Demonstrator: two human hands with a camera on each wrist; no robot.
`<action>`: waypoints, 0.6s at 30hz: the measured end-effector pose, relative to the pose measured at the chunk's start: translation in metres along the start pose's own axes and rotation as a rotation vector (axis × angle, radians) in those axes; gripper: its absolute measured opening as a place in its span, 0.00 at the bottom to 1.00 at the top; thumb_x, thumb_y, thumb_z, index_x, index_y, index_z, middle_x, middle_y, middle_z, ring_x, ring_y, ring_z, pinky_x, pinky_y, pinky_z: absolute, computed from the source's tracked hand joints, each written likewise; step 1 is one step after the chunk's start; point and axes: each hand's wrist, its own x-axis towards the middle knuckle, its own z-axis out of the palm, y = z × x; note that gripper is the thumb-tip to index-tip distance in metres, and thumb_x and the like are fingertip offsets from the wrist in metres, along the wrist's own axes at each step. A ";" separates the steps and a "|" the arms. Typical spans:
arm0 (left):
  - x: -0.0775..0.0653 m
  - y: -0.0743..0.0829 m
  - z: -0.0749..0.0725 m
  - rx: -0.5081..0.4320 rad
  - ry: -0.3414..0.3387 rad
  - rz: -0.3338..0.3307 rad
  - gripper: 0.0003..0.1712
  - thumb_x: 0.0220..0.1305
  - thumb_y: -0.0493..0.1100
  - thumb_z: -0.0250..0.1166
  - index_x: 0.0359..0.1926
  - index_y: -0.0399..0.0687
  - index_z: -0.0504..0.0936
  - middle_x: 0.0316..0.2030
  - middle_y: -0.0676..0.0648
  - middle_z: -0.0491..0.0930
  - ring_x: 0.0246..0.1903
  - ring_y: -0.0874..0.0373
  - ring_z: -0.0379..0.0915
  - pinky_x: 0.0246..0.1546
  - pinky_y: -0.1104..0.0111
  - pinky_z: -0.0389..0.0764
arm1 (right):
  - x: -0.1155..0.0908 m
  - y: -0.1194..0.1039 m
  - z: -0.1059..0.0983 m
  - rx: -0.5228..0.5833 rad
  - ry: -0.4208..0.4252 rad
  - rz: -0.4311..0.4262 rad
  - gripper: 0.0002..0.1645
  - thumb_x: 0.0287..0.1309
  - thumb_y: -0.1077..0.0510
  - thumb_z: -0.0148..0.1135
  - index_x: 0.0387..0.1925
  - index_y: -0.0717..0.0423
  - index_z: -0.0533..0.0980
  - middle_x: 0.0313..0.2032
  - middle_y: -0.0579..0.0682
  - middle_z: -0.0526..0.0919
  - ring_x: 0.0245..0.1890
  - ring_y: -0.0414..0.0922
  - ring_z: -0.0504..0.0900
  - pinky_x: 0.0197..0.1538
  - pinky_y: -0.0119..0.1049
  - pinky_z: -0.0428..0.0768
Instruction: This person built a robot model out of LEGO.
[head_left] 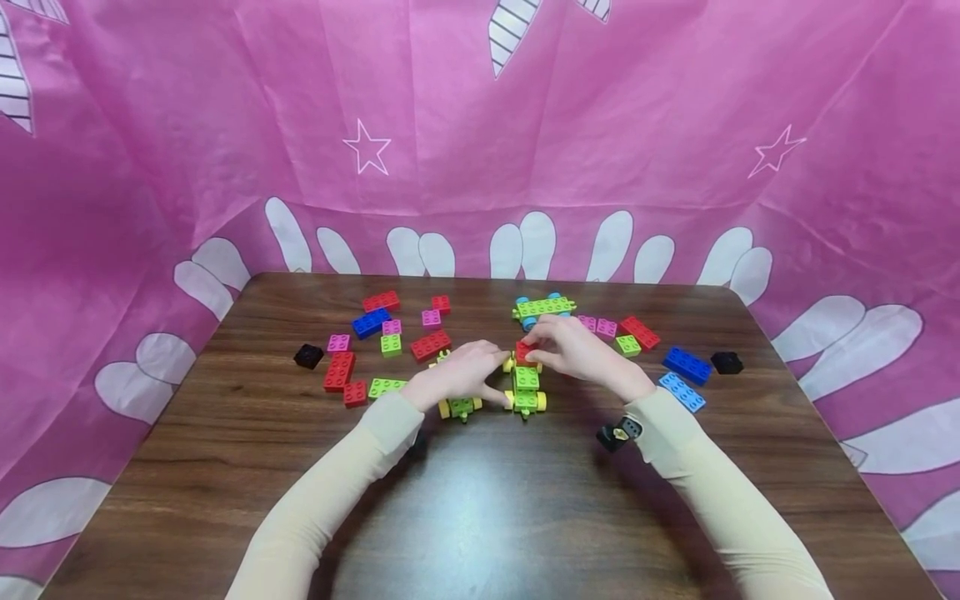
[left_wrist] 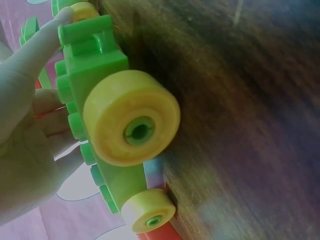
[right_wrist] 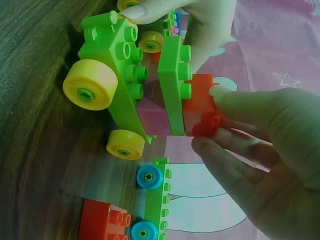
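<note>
Stacking seems in hand: the right hand pinches a red brick atop the car's twelve-o'clock end, the left hand spreads wide at nine o'clock, and seating likely needs straight downward pressure.

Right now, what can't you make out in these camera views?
Head: middle of the left yellow-wheeled car, hidden under the left hand.
Right wrist: part of the upper red brick, covered by the right hand.
Right wrist: rest of the lower red brick, cut off by the bottom edge.
Left wrist: tabletop grain, blurred.
</note>
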 end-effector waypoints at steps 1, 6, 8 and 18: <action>0.000 0.000 0.000 -0.003 0.002 0.001 0.48 0.57 0.64 0.70 0.68 0.36 0.70 0.62 0.39 0.77 0.64 0.48 0.70 0.70 0.56 0.68 | 0.000 0.000 0.000 0.004 -0.003 0.000 0.12 0.56 0.58 0.72 0.42 0.58 0.85 0.36 0.49 0.85 0.33 0.40 0.77 0.39 0.33 0.80; 0.001 -0.001 0.003 0.035 0.016 0.011 0.49 0.56 0.65 0.70 0.67 0.35 0.70 0.60 0.40 0.79 0.63 0.49 0.72 0.69 0.58 0.69 | 0.000 0.000 -0.001 0.013 -0.006 -0.013 0.11 0.58 0.59 0.70 0.42 0.59 0.85 0.35 0.50 0.85 0.32 0.40 0.76 0.36 0.32 0.78; 0.001 -0.002 0.004 0.053 0.022 0.015 0.49 0.56 0.65 0.70 0.67 0.35 0.70 0.59 0.41 0.79 0.62 0.49 0.72 0.69 0.58 0.69 | 0.000 0.000 -0.001 0.011 -0.003 -0.019 0.11 0.59 0.59 0.69 0.42 0.60 0.85 0.35 0.50 0.85 0.32 0.40 0.76 0.37 0.31 0.77; 0.001 0.000 0.003 0.042 0.020 -0.004 0.48 0.57 0.65 0.69 0.67 0.36 0.71 0.60 0.40 0.79 0.63 0.49 0.71 0.69 0.57 0.69 | -0.008 0.004 0.002 0.053 0.018 0.031 0.17 0.57 0.58 0.70 0.49 0.57 0.84 0.42 0.50 0.88 0.38 0.42 0.81 0.42 0.35 0.84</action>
